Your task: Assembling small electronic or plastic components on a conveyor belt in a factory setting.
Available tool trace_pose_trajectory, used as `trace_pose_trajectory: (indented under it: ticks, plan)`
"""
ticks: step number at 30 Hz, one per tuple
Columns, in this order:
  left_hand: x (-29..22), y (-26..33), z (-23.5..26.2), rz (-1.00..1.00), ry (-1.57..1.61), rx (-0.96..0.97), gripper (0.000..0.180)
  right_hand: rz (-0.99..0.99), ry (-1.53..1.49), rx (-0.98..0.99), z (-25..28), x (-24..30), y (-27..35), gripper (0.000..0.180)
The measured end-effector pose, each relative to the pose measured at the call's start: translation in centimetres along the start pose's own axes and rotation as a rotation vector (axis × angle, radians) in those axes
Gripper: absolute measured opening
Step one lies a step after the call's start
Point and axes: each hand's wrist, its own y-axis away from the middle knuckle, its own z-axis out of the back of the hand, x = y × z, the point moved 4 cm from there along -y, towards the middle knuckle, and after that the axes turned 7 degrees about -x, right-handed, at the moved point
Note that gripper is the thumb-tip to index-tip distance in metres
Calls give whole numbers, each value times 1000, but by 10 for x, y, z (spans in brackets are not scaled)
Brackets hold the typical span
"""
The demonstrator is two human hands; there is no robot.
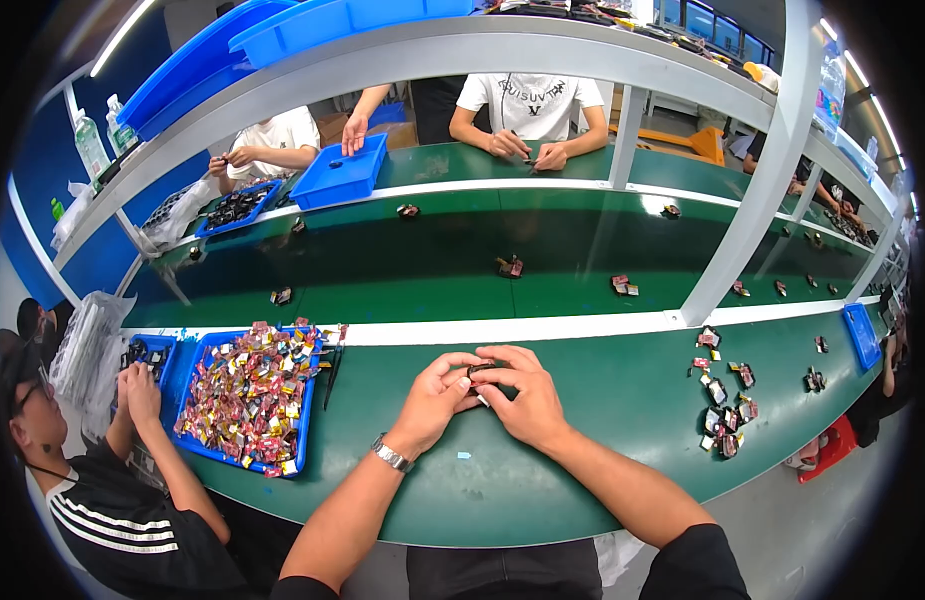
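Observation:
Both my hands meet over the green worktop in the middle. Fingers of my left hand (pixel 434 398) and my right hand (pixel 525 398) are closed around a small black part (pixel 479 369); most of it is hidden, so its exact kind cannot be told. A small white bit shows under my right fingers. Below the hands, a small pale blue sticker (pixel 464 455) lies on the worktop (pixel 542 500). To the left stands a blue tray (pixel 304 440) heaped with small red, yellow and silver pieces (pixel 247 395). Dark, slim tweezers-like tools (pixel 334 370) lie beside it.
Several small black-and-red assemblies (pixel 724 425) lie in a cluster at right. Past a white rail (pixel 432 330), similar assemblies (pixel 510 267) sit on a green belt (pixel 402 260). A metal shelf frame (pixel 747 190) rises ahead. Co-workers sit at left (pixel 102 500) and opposite (pixel 530 110).

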Motion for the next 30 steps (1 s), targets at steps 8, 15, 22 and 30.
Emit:
trace_pose_trajectory:
  ticks: [8, 15, 22, 30]
  plan:
    - [-4, 1, -4, -9, -7, -34, 27, 8, -35, 25, 2, 0, -1, 21]
    - [-2, 1, 1, 7, 36, -51, 27, 154, -4, -90, 6, 14, -5, 18]
    - [-1, -1, 0, 36, 38, -51, 28, 281, 109, -127, 5, 21, -3, 23]
    - [-3, 1, -3, 18, 49, -20, 27, 313, 218, -125, 4, 25, -1, 24]
